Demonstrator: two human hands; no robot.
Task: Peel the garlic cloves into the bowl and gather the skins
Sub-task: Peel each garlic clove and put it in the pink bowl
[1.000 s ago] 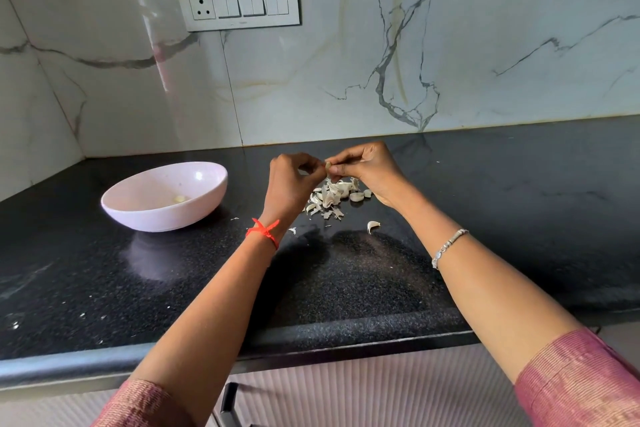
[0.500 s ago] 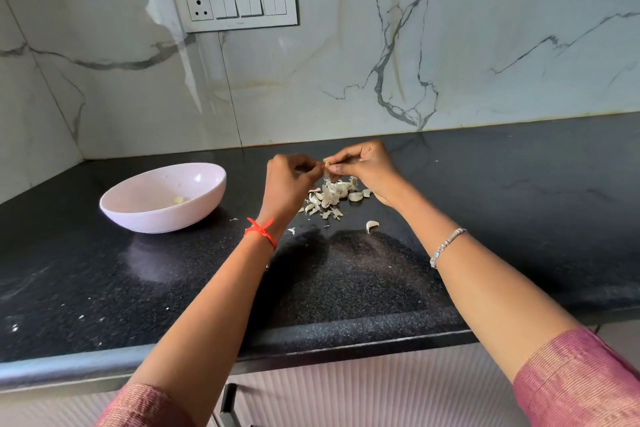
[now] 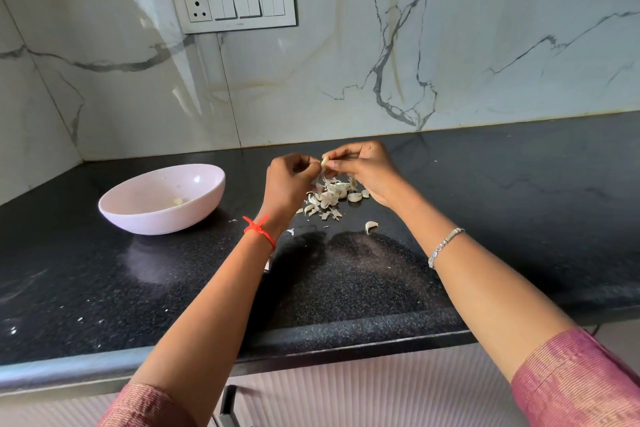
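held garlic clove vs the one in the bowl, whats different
The pale garlic clove is pinched between left hand and right hand; the yellowish clove lies loose in the round pink bowl. The held one hovers over the white skin pile, the bowl one left of it. Both are small.

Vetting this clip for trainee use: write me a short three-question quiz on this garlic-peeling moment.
1. True or false: the bowl stands right of the pile of skins.
2. Where does the pile of skins lie? A) in the bowl B) on the counter, under the hands C) on the floor
3. Fill in: the left hand and right hand both pinch a garlic ___.
Key: 1 false, the bowl stands left of it; 2 B; 3 clove.
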